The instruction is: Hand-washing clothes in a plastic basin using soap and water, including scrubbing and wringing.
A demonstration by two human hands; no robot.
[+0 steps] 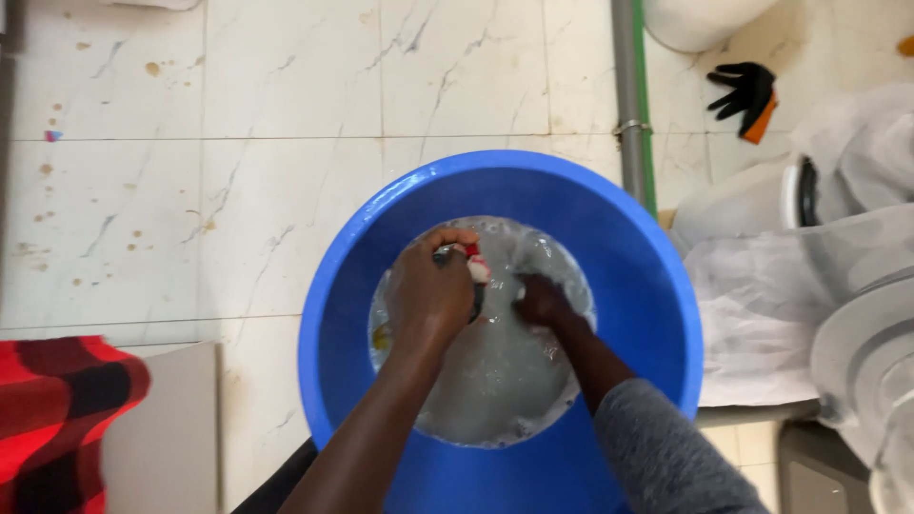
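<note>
A black glove with an orange cuff (745, 98) lies on the tiled floor (190, 190) near its upper right corner. A grey pipe (627, 95) runs beside it. A red-and-black checked cloth (57, 419) occupies the lower left corner.

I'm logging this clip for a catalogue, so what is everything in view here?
basin: one, blue, centre of floor, holding cloudy soapy water
small cloth item: one, red and white, in the water
glove: one, black with orange cuff, floor top right
pipe: one, grey, beside a green strip, top
checked fabric: one, red and black, bottom left
plastic-wrapped white things: several, right
left hand: gripping the cloth item
right hand: in the water, holding cloth
</note>
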